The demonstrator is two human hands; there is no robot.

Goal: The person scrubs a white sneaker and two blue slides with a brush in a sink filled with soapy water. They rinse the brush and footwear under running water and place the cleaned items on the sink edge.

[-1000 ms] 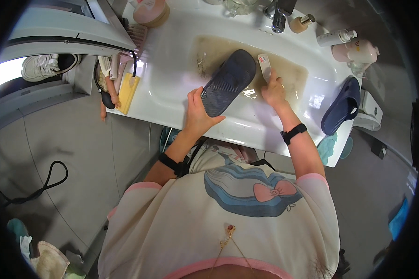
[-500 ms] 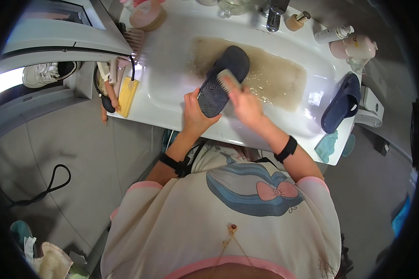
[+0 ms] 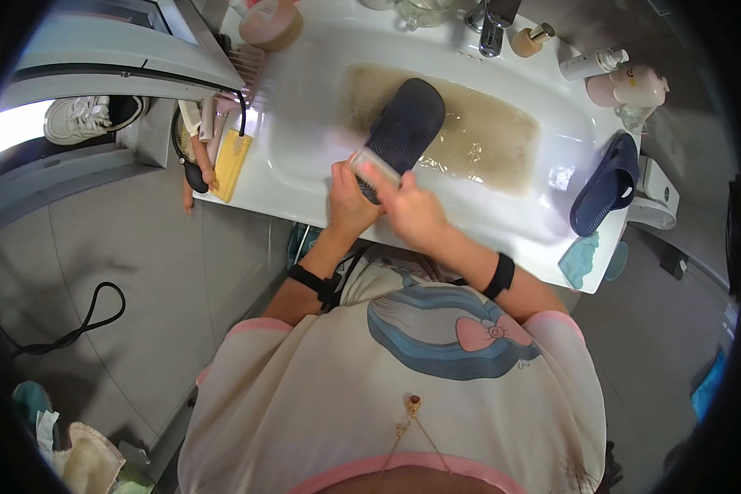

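My left hand [image 3: 351, 203] grips the near end of a dark navy slipper [image 3: 414, 121], which is held sole up over the white sink [image 3: 292, 165]. In my right hand [image 3: 416, 216] is a pale scrub brush [image 3: 376, 169], pressed against the near part of the sole and partly covering it. Murky brownish water [image 3: 498, 152] lies in the basin beneath the slipper's far end. The other navy slipper [image 3: 606, 185] rests on the sink's right rim, with a light teal cloth [image 3: 579, 261] just nearer to me.
A faucet [image 3: 491, 37] stands at the back rim, with a small tan bottle [image 3: 533, 39] beside it. Pump bottles [image 3: 626, 86] occupy the back right corner. At the left edge lie a yellow block [image 3: 231, 167] and several combs. A white sneaker [image 3: 78, 121] sits farther left.
My right hand has drawn the brush down and left, from the sole's middle to its near end beside my left hand. The left hand keeps its hold on the slipper.
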